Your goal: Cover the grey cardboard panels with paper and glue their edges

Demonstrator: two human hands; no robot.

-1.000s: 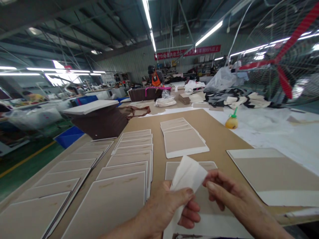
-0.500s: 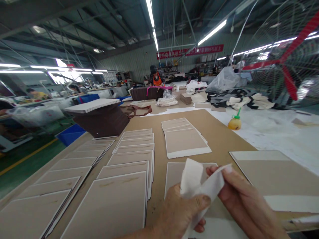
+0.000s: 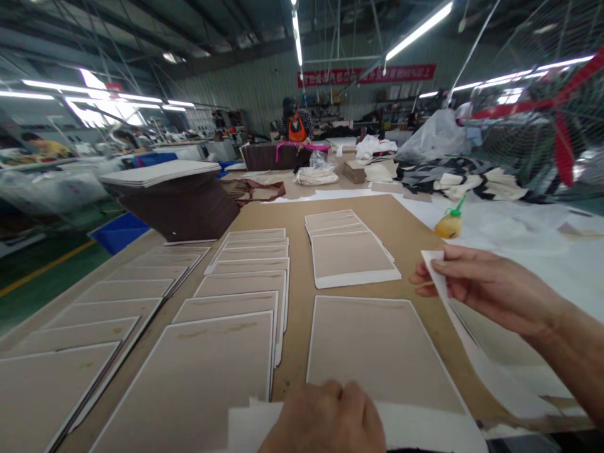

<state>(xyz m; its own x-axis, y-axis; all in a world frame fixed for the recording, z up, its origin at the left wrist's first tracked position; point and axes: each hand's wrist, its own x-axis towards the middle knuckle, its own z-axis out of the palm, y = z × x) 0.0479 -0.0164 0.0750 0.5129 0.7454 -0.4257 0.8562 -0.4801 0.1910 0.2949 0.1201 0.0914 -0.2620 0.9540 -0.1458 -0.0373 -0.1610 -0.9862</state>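
Note:
My right hand (image 3: 495, 286) pinches one end of a white strip (image 3: 465, 346) between thumb and fingers. The strip hangs down in front of a beige panel (image 3: 504, 333) at the right. At the bottom middle my left hand (image 3: 325, 418) is closed, knuckles up, over white strips (image 3: 252, 425) that stick out on its left. It is low over the front of a beige panel with a white border (image 3: 368, 333); its fingertips are hidden. Beyond that panel lies a small overlapping pile of similar panels (image 3: 346, 255).
Overlapping rows of beige panels (image 3: 221, 371) cover the table's left side. A tall dark brown stack (image 3: 182, 207) topped with pale sheets stands behind them. A yellow bottle with a green spout (image 3: 449, 223) is at right. A person in an orange apron (image 3: 297, 129) is at the back.
The hands have parted. My right hand has drawn a white strip away to the right, and my left hand has gone down to the near panel with the other strips.

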